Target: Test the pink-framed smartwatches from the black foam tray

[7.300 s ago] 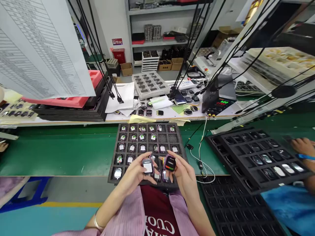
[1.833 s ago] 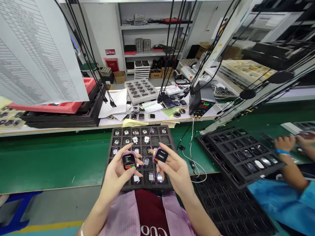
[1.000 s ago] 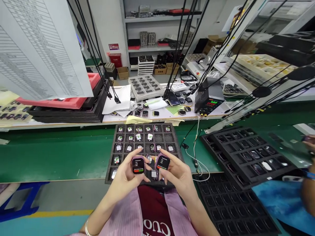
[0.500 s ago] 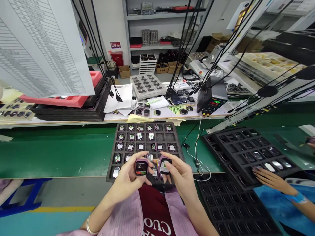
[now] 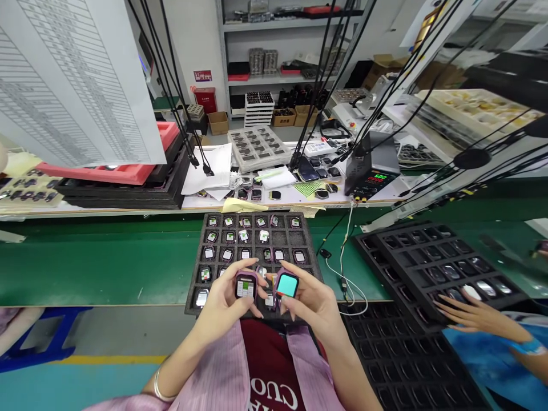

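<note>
A long green belt [image 5: 107,262] runs across the bench, and a black foam tray [image 5: 194,297] sits on it right in front of the person. The tray is cut into small square pockets, each sized to keep one watch body apart from the next; most pockets hold one, screen up.

To the right of that tray lies a second black tray [image 5: 387,242], tilted on a stack of others, where a co-worker's hand [image 5: 464,314] rests at the near edge.

Above the near edge of the first tray the left hand [image 5: 222,302] has its fingers curled around a purple watch [image 5: 245,286], screen tipped up toward the face, likely so it can be read; the display shows white and green blocks. Just beside it the right hand [image 5: 310,302] grips a second watch [image 5: 286,285] by its sides, thumb and fingers closed on the case, leaving its lit teal screen uncovered.
</note>
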### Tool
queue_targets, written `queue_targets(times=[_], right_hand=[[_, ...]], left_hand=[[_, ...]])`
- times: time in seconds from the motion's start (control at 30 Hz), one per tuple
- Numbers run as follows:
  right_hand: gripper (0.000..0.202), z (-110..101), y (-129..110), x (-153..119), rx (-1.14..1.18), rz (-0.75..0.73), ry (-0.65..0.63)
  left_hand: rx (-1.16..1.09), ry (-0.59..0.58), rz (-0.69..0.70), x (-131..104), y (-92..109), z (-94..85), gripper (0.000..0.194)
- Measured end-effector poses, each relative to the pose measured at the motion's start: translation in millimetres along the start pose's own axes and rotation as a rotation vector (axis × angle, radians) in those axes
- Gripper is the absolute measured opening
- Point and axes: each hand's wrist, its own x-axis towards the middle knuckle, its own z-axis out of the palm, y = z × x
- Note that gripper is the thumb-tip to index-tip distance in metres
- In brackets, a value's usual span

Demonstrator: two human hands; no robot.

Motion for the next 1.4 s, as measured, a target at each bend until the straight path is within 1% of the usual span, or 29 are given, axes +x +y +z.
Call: queue_targets(times=[0.07, 0.2, 0.3, 0.4, 0.47, 0.5, 0.57, 0.6, 0.63, 0.7, 0.73, 0.8, 0.87, 0.97, 1.03, 1.07, 1.13, 1.2, 1.3, 1.4], right_hand=[[0.052, -5.0, 3.0, 2.7, -0.041, 0.013, -0.022], [0.064, -25.2, 13.6, 14.9, -0.07, -0.025, -0.184], [0.071, -51.3, 24.9, 34.7, -0.233, 0.04, -0.264], [0.073, -86.8, 40.1, 68.5, -0.426, 0.143, -0.306], [0.07, -112.1, 52.7, 97.3, -0.524, 0.176, -0.27], [0.063, -123.8, 59.6, 112.2, -0.581, 0.183, -0.232], [0.037, -143.8, 73.8, 139.8, -0.715, 0.184, -0.139], [0.031, -151.6, 80.8, 151.2, -0.788, 0.178, -0.093], [0.028, -158.1, 87.4, 160.3, -0.862, 0.169, -0.056], [0.028, -167.9, 98.4, 170.9, -1.004, 0.144, -0.005], [0.029, -171.9, 102.2, 172.8, -1.069, 0.129, 0.006], [0.03, -179.7, 105.8, 171.2, -1.184, 0.1, 0.005], [0.03, -187.8, 103.9, 165.6, -1.278, 0.072, -0.015], [0.034, -198.1, 95.3, 153.3, -1.387, 0.032, -0.023], [0.034, -201.5, 90.7, 142.2, -1.436, 0.011, -0.021], [0.032, -201.8, 90.0, 135.5, -1.452, 0.005, -0.035], [0.026, -200.4, 92.5, 120.8, -1.468, 0.009, -0.108], [0.027, -197.1, 99.0, 107.5, -1.475, 0.029, -0.188], [0.042, -192.9, 109.1, 99.0, -1.487, 0.057, -0.226], [0.052, -191.9, 109.2, 105.9, -1.505, 0.05, -0.237]], left_hand=[[-0.004, -0.003, -0.004, -0.7, 1.0, -0.2, 0.055], [-0.02, 0.004, -0.013, 1.3, 1.2, -0.3, 0.06], [-0.031, 0.009, -0.018, 4.6, -0.7, -1.8, 0.055], [-0.015, 0.011, -0.021, 7.2, -4.4, -4.1, 0.057], [0.004, -0.001, -0.03, 9.2, -9.6, -5.8, 0.065], [0.009, -0.012, -0.037, 11.0, -13.3, -6.8, 0.069], [0.021, -0.032, -0.047, 17.5, -23.7, -9.4, 0.072], [0.045, -0.034, -0.041, 23.1, -30.1, -11.1, 0.071], [0.11, -0.035, -0.02, 30.5, -37.3, -13.2, 0.07], [0.346, -0.037, 0.054, 51.9, -52.8, -18.2, 0.068], [0.534, -0.055, 0.103, 66.0, -60.9, -20.6, 0.067], [0.695, -0.075, 0.138, 99.5, -77.3, -23.6, 0.061], [0.854, -0.083, 0.17, 136.9, -93.7, -22.2, 0.053], [1.113, -0.111, 0.192, 188.8, -117.5, -12.5, 0.041], [1.273, -0.112, 0.177, 213.9, -131.2, -5.6, 0.037], [1.344, -0.116, 0.167, 222.6, -136.9, -3.4, 0.036], [1.463, -0.135, 0.146, 232.0, -145.3, -1.6, 0.035], [1.556, -0.16, 0.134, 232.0, -149.6, -2.3, 0.036], [1.662, -0.191, 0.129, 219.2, -150.1, -2.9, 0.038], [1.741, -0.263, 0.108, 198.8, -146.4, 2.1, 0.035]])
